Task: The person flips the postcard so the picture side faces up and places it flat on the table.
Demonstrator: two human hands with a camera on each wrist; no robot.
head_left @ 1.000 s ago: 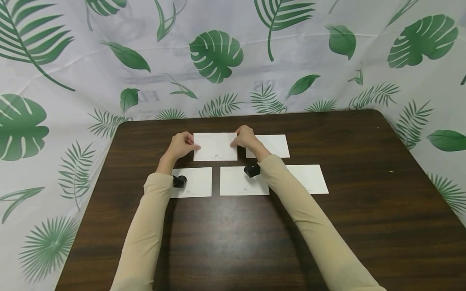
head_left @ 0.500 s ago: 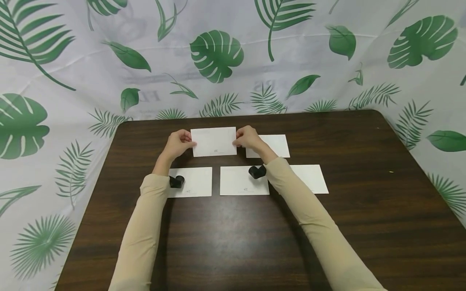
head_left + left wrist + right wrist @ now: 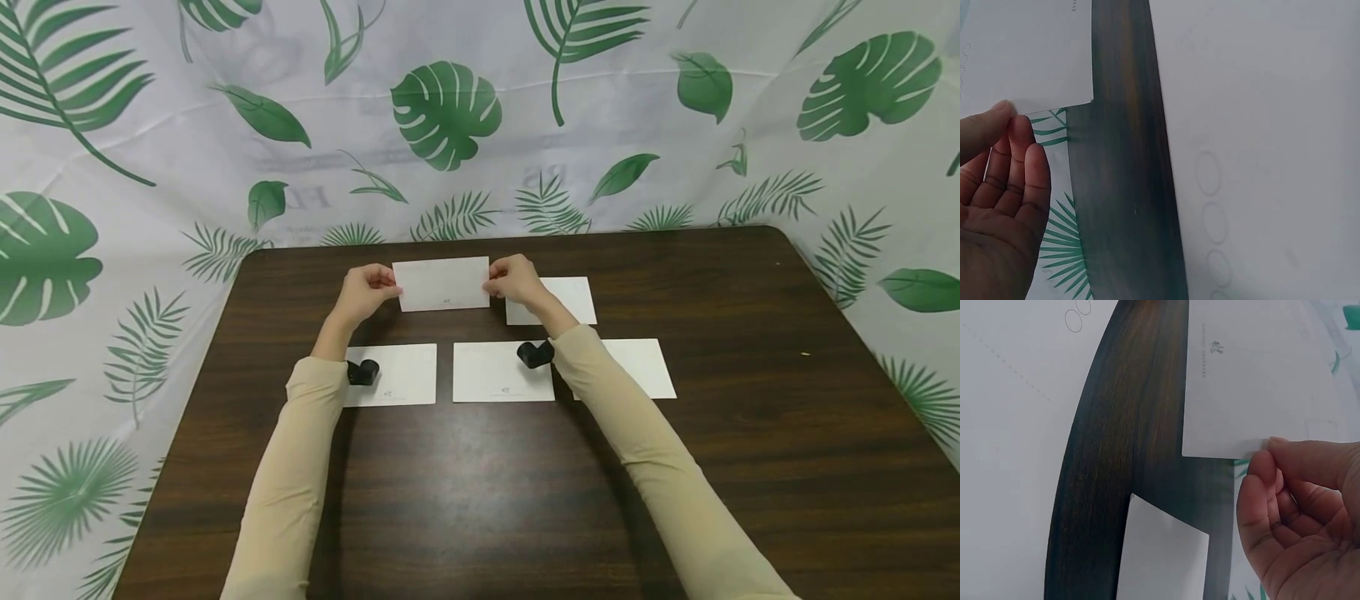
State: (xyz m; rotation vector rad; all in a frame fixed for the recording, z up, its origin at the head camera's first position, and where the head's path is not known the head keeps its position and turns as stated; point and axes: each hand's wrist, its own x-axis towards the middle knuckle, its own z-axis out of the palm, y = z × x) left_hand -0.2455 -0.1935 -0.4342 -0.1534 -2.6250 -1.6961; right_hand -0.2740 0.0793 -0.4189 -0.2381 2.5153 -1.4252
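Observation:
A white postcard (image 3: pixel 442 283) is held up off the far part of the table, tilted, with faint ovals, a small printed mark and a stamp box on its side facing me. My left hand (image 3: pixel 362 293) pinches its left edge between thumb and index finger. At the opposite edge my right hand (image 3: pixel 517 282) pinches it likewise. In the left wrist view the thumb and index finger meet on the rim of the postcard (image 3: pixel 1029 56); the right wrist view shows the same grip on the postcard (image 3: pixel 1254 381). Its far side is hidden.
Below the hands lie a left postcard (image 3: pixel 405 375), a middle postcard (image 3: pixel 483 371) and a right postcard (image 3: pixel 641 371), partly covered by the forearms. Another postcard (image 3: pixel 573 300) lies beside my right hand. A leaf-print cloth (image 3: pixel 480 192) hangs behind the dark wooden table (image 3: pixel 465 500).
Both hands have raised the postcard away from the tabletop and toward the back, tipping it so it looks narrower. The other postcards have stayed where they were.

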